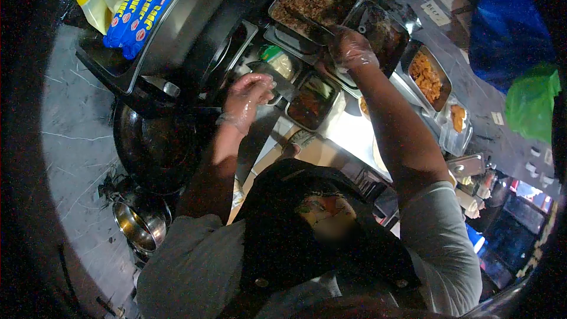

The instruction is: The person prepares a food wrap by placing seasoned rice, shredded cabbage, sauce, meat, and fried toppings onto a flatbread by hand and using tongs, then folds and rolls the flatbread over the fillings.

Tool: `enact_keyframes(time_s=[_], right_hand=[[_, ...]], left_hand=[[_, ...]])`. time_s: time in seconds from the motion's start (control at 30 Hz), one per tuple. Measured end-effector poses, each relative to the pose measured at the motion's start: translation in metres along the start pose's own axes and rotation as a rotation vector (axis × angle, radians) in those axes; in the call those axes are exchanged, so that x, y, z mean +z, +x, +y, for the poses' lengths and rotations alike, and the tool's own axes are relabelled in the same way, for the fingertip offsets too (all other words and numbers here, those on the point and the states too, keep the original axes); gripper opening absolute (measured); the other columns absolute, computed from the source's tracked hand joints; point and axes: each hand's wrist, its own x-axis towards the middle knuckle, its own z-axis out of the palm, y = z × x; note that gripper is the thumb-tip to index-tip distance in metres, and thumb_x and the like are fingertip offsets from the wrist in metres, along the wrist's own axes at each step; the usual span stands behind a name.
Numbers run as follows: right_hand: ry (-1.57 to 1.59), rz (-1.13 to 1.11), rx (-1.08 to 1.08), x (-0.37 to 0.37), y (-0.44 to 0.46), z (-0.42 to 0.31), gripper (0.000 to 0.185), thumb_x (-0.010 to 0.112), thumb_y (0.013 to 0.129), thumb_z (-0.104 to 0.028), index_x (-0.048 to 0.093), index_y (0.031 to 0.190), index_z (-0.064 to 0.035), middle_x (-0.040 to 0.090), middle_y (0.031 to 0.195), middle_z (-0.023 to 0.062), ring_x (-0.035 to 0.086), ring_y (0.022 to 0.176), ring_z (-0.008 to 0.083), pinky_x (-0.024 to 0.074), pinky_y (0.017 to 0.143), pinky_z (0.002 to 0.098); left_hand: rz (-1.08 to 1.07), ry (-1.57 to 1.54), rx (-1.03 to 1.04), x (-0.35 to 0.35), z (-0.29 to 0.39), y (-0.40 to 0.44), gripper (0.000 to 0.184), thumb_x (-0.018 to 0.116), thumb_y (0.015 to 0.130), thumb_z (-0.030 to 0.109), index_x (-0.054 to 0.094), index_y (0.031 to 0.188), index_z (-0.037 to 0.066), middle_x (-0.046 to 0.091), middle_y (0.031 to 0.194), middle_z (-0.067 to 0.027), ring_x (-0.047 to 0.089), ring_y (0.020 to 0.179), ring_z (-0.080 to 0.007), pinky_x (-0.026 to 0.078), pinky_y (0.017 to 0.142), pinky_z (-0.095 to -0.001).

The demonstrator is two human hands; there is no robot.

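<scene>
My left hand [245, 100], in a clear plastic glove, has its fingers curled together. Whatever they hold, if anything, is hidden. Right beside the fingertips is a flat grey blade-like piece [277, 81], in front of a tub with a green edge and pale contents [277, 62]. My right hand [352, 49], also gloved, is closed around a thin dark utensil [319, 25] whose far end reaches into a metal pan of shredded brown meat [310, 0]. Its exact kind is unclear. Below and between my hands sits a container of sliced vegetables [313, 103].
Blue packets [144, 9] and yellow-capped bottles [91, 6] fill a deep metal bin [177, 29] at upper left. A dark wok [156, 147] stands below it. To the right are an orange-coloured food tray [430, 77], a clear plastic box [456, 133] and a green bag [533, 103].
</scene>
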Motion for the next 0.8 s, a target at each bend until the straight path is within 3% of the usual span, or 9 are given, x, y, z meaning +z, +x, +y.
enact_keyframes(time_s=[0.1,0.2,0.27,0.37,0.43,0.5,0.67,0.73,0.8], right_hand=[[0.118,0.052,-0.081,-0.008,-0.004,0.001,0.033,0.062,0.107,-0.027,0.075,0.134,-0.0121,0.078,0.127,0.0193,0.076,0.117,0.038,0.0609,0.1,0.0453],[0.326,-0.019,0.158,-0.057,-0.019,-0.027,0.035,0.061,0.108,-0.027,0.074,0.137,-0.0131,0.079,0.128,0.0179,0.077,0.114,0.0378,0.0605,0.101,0.0449],[0.146,0.087,-0.048,-0.047,-0.015,-0.003,0.036,0.059,0.108,-0.027,0.073,0.139,-0.014,0.079,0.128,0.0178,0.077,0.114,0.0373,0.0601,0.102,0.0452],[0.128,0.147,-0.142,-0.034,0.002,0.038,0.038,0.058,0.109,-0.027,0.071,0.142,-0.0151,0.078,0.128,0.0184,0.076,0.117,0.0362,0.0592,0.104,0.0463],[-0.002,0.073,-0.134,-0.057,0.0,0.029,0.039,0.057,0.109,-0.029,0.071,0.143,-0.0153,0.077,0.13,0.0185,0.075,0.121,0.0361,0.0582,0.106,0.0467],[-0.331,-0.087,-0.124,-0.134,-0.016,-0.031,0.039,0.058,0.11,-0.031,0.071,0.142,-0.015,0.076,0.132,0.0181,0.072,0.125,0.0369,0.0569,0.108,0.0466],[-0.16,0.006,-0.051,-0.18,-0.035,-0.066,0.035,0.061,0.11,-0.028,0.072,0.14,-0.0129,0.077,0.133,0.0156,0.073,0.12,0.0391,0.0584,0.103,0.0451],[-0.078,0.038,-0.092,-0.17,-0.03,-0.051,0.034,0.061,0.11,-0.027,0.073,0.139,-0.0135,0.076,0.133,0.0167,0.074,0.119,0.0392,0.0589,0.102,0.0461],[0.246,0.029,0.039,-0.105,-0.007,0.005,0.034,0.063,0.108,-0.026,0.073,0.138,-0.0131,0.076,0.133,0.018,0.074,0.118,0.0398,0.0594,0.101,0.0471]], left_hand=[[0.006,-0.016,0.003,0.002,0.0,0.0,0.02,0.075,0.105,0.019,0.075,0.12,0.005,0.079,0.108,-0.0084,0.072,0.086,-0.0143,0.057,0.081,-0.0296],[-0.006,-0.034,-0.003,0.003,-0.002,0.002,0.022,0.076,0.105,0.02,0.075,0.12,0.005,0.079,0.107,-0.0084,0.072,0.086,-0.0144,0.057,0.08,-0.0297],[-0.027,-0.037,-0.007,0.002,-0.001,0.004,0.023,0.077,0.104,0.021,0.074,0.121,0.005,0.079,0.107,-0.0084,0.072,0.086,-0.0144,0.057,0.079,-0.0297],[-0.016,-0.046,-0.007,0.006,-0.002,0.008,0.025,0.078,0.104,0.024,0.074,0.119,0.005,0.079,0.107,-0.0081,0.071,0.084,-0.0146,0.057,0.078,-0.0296],[-0.013,-0.071,-0.013,0.008,-0.003,0.011,0.025,0.078,0.104,0.026,0.074,0.119,0.006,0.079,0.106,-0.0076,0.071,0.084,-0.0146,0.057,0.078,-0.0294],[-0.014,-0.08,-0.02,0.011,-0.002,0.012,0.026,0.078,0.104,0.027,0.074,0.118,0.006,0.078,0.105,-0.0072,0.071,0.084,-0.0146,0.056,0.077,-0.0292],[-0.017,-0.053,-0.026,0.013,0.003,0.013,0.028,0.075,0.105,0.033,0.075,0.117,0.009,0.079,0.104,-0.0063,0.073,0.084,-0.0152,0.056,0.077,-0.0298],[-0.007,-0.047,-0.037,0.013,0.005,0.015,0.03,0.072,0.107,0.037,0.075,0.117,0.009,0.079,0.105,-0.0061,0.074,0.086,-0.0158,0.056,0.078,-0.0309],[-0.003,-0.047,-0.041,0.013,0.006,0.015,0.034,0.069,0.108,0.041,0.076,0.116,0.009,0.079,0.106,-0.006,0.075,0.088,-0.0166,0.056,0.08,-0.0321]])
